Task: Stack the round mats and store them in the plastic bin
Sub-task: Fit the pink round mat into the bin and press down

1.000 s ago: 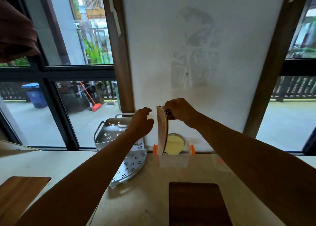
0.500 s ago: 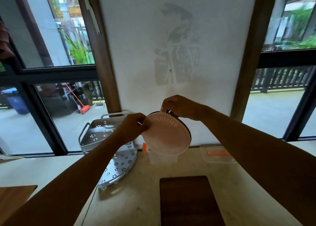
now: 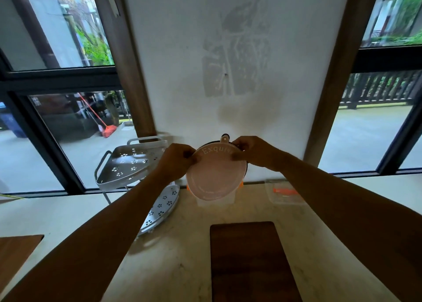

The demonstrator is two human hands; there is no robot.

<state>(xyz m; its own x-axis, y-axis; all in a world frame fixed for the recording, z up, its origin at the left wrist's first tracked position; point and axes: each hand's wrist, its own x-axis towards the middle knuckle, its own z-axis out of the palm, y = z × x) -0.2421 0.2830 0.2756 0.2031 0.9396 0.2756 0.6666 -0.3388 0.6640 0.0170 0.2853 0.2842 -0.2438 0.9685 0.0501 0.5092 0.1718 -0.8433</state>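
Observation:
A stack of round mats stands on edge, its pale pink face with raised lettering turned toward me and a dark mat's rim showing behind it. My left hand pinches its upper left rim; my right hand pinches the upper right rim by the small hanging tab. The stack hangs just over a clear plastic bin with orange side clips, which stands against the wall and is mostly hidden behind the mats.
A clear lid with an orange strip lies right of the bin. A perforated metal corner rack stands to the left. A dark wooden board lies in front; another board is at far left.
The mats turned from edge-on to face me, and my left hand took hold of the left rim. The stack now covers the bin's opening. The camera shifted slightly.

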